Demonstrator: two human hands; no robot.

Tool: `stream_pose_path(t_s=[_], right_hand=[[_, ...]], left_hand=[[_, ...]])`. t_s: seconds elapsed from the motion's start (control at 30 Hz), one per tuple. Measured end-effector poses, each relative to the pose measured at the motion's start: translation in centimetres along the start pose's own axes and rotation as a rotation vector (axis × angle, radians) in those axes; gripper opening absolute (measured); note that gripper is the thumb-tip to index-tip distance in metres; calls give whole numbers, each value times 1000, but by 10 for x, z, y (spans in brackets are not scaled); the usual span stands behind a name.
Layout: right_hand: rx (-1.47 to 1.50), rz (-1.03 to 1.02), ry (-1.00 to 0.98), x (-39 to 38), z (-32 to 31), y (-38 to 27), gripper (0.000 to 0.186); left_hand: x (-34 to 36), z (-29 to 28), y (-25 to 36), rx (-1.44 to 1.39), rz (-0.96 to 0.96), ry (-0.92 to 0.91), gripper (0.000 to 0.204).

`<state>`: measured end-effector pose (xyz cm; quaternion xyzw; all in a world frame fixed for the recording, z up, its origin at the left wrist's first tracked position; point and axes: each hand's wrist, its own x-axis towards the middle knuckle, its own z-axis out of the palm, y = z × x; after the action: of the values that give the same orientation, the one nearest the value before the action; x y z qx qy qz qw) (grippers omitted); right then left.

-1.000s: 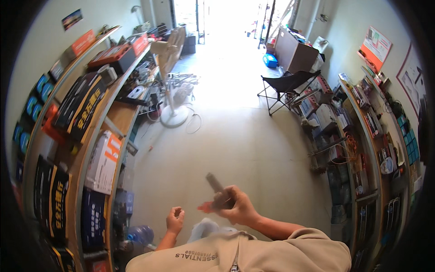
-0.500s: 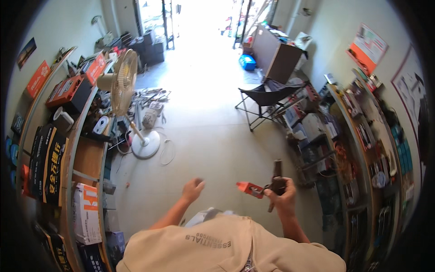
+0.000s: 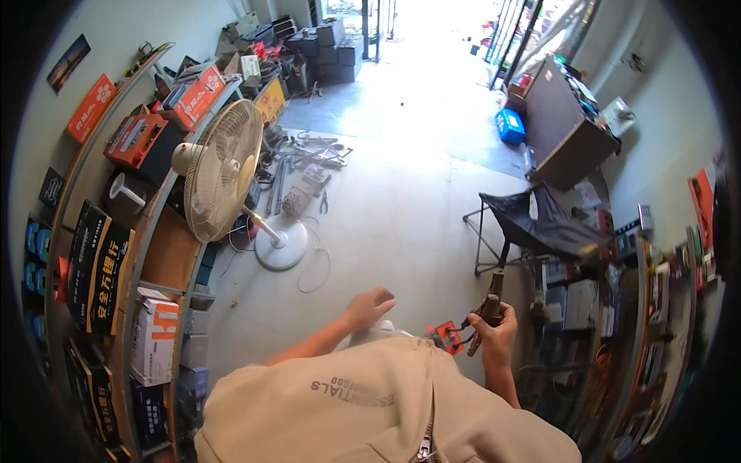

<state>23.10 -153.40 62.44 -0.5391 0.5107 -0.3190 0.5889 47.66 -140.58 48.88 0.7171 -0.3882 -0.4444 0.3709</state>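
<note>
My right hand [image 3: 498,332], at the right of my body, is closed round a dark brown clamp-like tool [image 3: 488,309], its long narrow parts sticking out above and below the fingers. Dark leads run from it to a small orange-red box [image 3: 448,337] hanging to the left, close to my jacket front. The exact kind of tool does not show clearly. In front of my chest, my left hand [image 3: 370,305] hangs in the air with loosely bent fingers and nothing visible in them.
A standing fan [image 3: 224,170] with a white round base is ahead on the left, its cord on the floor beside scattered metal tools [image 3: 309,150]. Shelves [image 3: 166,251] with boxes line the left side. Ahead right stand a black folding chair [image 3: 532,224] and a brown cabinet [image 3: 552,127].
The view has turned left, and the fan and chair appear larger and nearer. My left hand has shifted right in the picture. The orange-red box now hangs closer to my jacket.
</note>
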Motion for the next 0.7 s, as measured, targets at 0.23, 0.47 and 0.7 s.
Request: stream_pose_path(t_s=[0.23,0.47,0.7], right_hand=[[-5,-74,-143,184,57,-37,47],[16,-97,-278,348,159,-115,45],[53,-177,-416,529,216,-180,36]], left_hand=[[161,-54,48,-126,122,-43,38],[349,-106,119,198,734,26,45],[511,-167,188,11,449,172,16]])
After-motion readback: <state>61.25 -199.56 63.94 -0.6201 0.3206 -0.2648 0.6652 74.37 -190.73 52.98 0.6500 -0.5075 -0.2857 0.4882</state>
